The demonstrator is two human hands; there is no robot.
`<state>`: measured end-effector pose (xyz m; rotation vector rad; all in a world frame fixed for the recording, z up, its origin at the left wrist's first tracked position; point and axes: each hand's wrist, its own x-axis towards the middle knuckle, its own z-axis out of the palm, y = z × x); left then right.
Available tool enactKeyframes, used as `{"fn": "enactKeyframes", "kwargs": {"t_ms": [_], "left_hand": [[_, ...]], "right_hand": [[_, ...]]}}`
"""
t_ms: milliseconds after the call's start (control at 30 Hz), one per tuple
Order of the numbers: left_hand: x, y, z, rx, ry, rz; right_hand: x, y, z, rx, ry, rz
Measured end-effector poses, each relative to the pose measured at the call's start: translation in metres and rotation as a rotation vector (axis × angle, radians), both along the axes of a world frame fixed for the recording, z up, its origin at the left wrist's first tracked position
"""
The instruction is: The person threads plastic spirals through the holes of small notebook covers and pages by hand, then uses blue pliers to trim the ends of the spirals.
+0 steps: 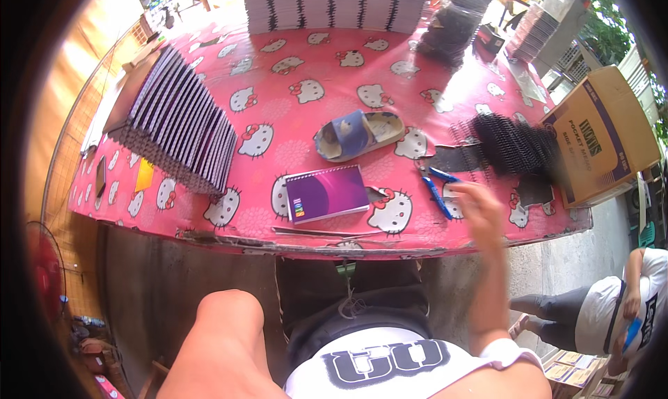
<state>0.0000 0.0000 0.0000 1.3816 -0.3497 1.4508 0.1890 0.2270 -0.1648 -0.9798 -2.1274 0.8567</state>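
My right hand [481, 214], slightly blurred, hovers over the near right part of the table with its fingers loosely apart and nothing seen in them. Just left of its fingertips lie blue-handled pliers [437, 196], handles spread. A small purple notebook [327, 196] with a coil along its far edge rests flat in front of me. Behind it sits a blue and beige slide sandal [358, 134]. My left arm is bent, its elbow [231, 308] showing at the lower left. The left hand is out of the picture.
A pink patterned cloth [278, 155] covers the table. Tall notebook stacks stand at the left [177, 117] and the back [337, 8]. Black binding coils [515, 147] lie beside an open cardboard box [602, 138] at the right. Another person [616, 305] stands at the lower right.
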Motion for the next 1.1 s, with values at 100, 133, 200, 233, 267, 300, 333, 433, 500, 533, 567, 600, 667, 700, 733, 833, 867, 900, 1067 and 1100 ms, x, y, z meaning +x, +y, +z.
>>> {"fn": "enactKeyframes", "kwargs": {"t_ms": [100, 133, 200, 233, 267, 300, 333, 433, 500, 533, 567, 600, 667, 700, 733, 833, 867, 900, 1067, 1100], "left_hand": [[-0.001, -0.013, -0.010, 0.040, -0.046, 0.032], [-0.004, -0.018, -0.011, 0.032, -0.045, 0.041], [-0.018, -0.024, -0.014, -0.045, -0.022, 0.006], [-0.034, -0.032, -0.035, 0.062, 0.021, -0.030], [-0.042, -0.029, -0.044, 0.004, 0.016, 0.045], [-0.050, -0.023, -0.054, -0.053, 0.016, 0.112], [-0.050, -0.019, -0.060, -0.163, -0.015, 0.264], [-0.053, -0.020, -0.095, -0.448, -0.119, 0.707], [-0.055, 0.006, -0.130, -0.774, -0.224, 0.959], [-0.059, 0.016, -0.146, -0.930, -0.251, 1.073], [-0.063, 0.026, -0.166, -1.005, -0.231, 1.173], [-0.068, 0.031, -0.184, -1.082, -0.202, 1.288], [-0.075, 0.035, -0.211, -1.137, -0.242, 1.381], [-0.075, 0.035, -0.222, -1.110, -0.253, 1.453], [-0.073, 0.039, -0.229, -1.083, -0.258, 1.509], [-0.066, 0.043, -0.225, -1.068, -0.274, 1.550], [-0.068, 0.042, -0.226, -1.080, -0.274, 1.523], [-0.070, 0.039, -0.227, -1.092, -0.275, 1.495], [-0.079, 0.034, -0.226, -1.122, -0.319, 1.388], [-0.079, 0.034, -0.224, -1.121, -0.323, 1.376]], "right_hand": [[-0.062, -0.017, -0.002, -0.090, -0.163, 0.017], [-0.083, -0.025, -0.010, -0.071, -0.246, 0.000], [-0.107, -0.035, -0.027, 0.081, -0.366, -0.047], [-0.114, -0.039, -0.032, 0.157, -0.421, -0.077], [-0.110, -0.035, -0.036, 0.097, -0.393, -0.101], [-0.100, -0.028, -0.038, 0.038, -0.362, -0.130], [-0.097, -0.024, -0.037, -0.021, -0.321, -0.131], [-0.105, -0.028, -0.025, -0.103, -0.300, -0.060], [-0.097, -0.021, -0.030, -0.071, -0.325, -0.052], [-0.098, -0.021, -0.031, 0.031, -0.350, -0.066], [-0.100, -0.022, -0.034, 0.133, -0.377, -0.086], [-0.105, -0.025, -0.036, 0.229, -0.395, -0.093], [-0.116, -0.035, -0.017, 0.486, -0.326, -0.063], [-0.124, -0.040, -0.006, 0.614, -0.286, -0.046], [-0.129, -0.043, 0.003, 0.570, -0.242, 0.198], [-0.150, -0.052, 0.010, 0.488, -0.262, 0.740], [-0.159, -0.054, 0.004, 0.522, -0.371, 0.811], [-0.166, -0.053, -0.001, 0.562, -0.568, 0.853], [-0.175, -0.038, 0.013, 0.379, -0.502, 0.973], [-0.175, -0.035, 0.016, 0.313, -0.505, 0.987]]}}
